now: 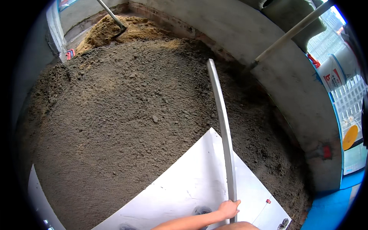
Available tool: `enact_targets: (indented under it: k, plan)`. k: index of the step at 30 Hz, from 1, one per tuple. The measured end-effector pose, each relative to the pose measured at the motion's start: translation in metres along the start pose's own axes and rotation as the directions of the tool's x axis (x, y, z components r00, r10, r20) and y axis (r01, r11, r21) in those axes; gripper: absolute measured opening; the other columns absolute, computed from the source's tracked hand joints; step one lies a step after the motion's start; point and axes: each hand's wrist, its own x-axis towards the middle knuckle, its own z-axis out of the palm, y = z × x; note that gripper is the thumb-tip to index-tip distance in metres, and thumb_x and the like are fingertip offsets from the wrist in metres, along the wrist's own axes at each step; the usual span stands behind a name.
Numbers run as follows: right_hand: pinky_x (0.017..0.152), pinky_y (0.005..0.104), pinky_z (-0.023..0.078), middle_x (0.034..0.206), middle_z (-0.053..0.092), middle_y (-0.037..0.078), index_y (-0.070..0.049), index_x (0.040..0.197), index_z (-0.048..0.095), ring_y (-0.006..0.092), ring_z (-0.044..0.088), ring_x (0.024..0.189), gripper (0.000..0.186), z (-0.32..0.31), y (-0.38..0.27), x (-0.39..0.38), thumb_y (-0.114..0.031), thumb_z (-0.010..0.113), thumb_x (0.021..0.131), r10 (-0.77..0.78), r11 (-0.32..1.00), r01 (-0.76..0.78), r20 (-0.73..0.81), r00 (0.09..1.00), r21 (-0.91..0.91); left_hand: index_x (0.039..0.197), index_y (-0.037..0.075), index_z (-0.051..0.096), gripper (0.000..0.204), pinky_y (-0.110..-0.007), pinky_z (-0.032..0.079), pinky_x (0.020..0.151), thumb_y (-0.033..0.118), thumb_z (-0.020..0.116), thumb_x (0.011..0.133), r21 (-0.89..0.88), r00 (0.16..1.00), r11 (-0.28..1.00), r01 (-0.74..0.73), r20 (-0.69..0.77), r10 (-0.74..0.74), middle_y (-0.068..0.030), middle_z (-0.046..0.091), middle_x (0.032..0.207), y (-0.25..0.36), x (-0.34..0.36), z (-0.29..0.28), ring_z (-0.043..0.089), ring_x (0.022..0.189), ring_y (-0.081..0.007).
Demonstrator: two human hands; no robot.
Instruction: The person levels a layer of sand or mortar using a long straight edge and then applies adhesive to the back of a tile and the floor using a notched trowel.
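Note:
A long metal straightedge bar (221,109) runs from the lower edge up to the right of the middle. My left hand (229,209) is closed around it near its lower end. Bare skin shows at the bottom edge beside the bar; whether it is my right hand cannot be made out. Below the bar lies a white board (172,182), its corner pointing away from me. Damp grey mortar (126,103) spreads around the board, smoother at the near left and lumpy farther off. The bar's far end reaches over the mortar.
A heap of yellowish sand (101,32) with a long-handled tool (111,13) stands at the far wall. Another pole (291,32) leans against the right wall (245,32). A small red block (268,201) sits on the board. Another white panel (40,199) is at the left.

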Motion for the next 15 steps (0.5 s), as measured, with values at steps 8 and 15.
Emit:
enact_targets:
  k: [8, 15]
  plan:
    - [0.065, 0.0416, 0.052, 0.072, 0.068, 0.020, 0.001, 0.104, 0.069, 0.0332, 0.067, 0.067, 0.045, 0.004, -0.004, 0.031, -0.033, 0.077, 0.075, -0.043, 0.996, 0.051, 0.122, 0.992, -0.067, 0.127, 0.012, 0.057, 0.047, -0.055, 0.055, 0.072, 0.049, 0.048, 0.099, 0.049, 0.997, 0.996, 0.071, -0.016, -0.070, -0.0213, 0.070, 0.084, -0.050, 0.050, -0.043, 0.068, 0.082, -0.0427]
    - [0.069, 0.0393, 0.054, 0.076, 0.070, 0.019, 0.000, 0.101, 0.071, 0.0299, 0.069, 0.071, 0.045, 0.006, -0.064, 0.120, -0.033, 0.080, 0.071, -0.180, 0.918, 0.269, 0.297, 0.938, -0.292, 0.105, 0.011, 0.062, 0.026, -0.053, 0.056, 0.074, 0.029, 0.045, 0.097, 0.140, 0.908, 0.970, 0.201, -0.399, -0.131, -0.0186, 0.071, 0.083, -0.093, 0.094, -0.171, 0.070, 0.081, -0.0392]
